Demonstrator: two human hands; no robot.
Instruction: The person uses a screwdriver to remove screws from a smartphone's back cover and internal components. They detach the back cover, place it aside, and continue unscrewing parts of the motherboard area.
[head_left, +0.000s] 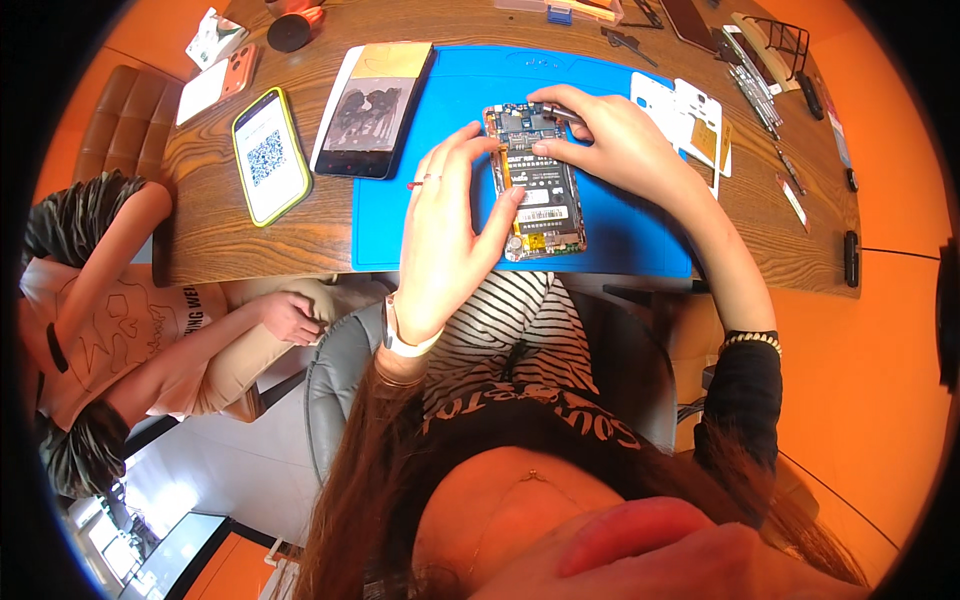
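Observation:
An opened smartphone (544, 234) lies on a blue silicone mat (630, 232) before me, its black battery (559, 180) and a green-blue circuit board (514, 120) exposed. My left hand (450, 202) steadies the phone's left side, fingertips at the upper edge and thumb on the battery's edge. In my right hand (604, 139) a short dark metal tool (559, 112) is pinched over the upper right of the circuit board. Its tip is partly hidden, and I cannot tell its exact kind. The right thumb rests at the top of the battery.
Left of the mat's middle lies a dark phone (352, 165) with a worn back. Beyond it are a yellow-cased phone (270, 165) and an orange phone (238, 67). White phone plates (690, 112) and screwdriver bits (754, 94) lie right. A seated person (127, 315) is at left.

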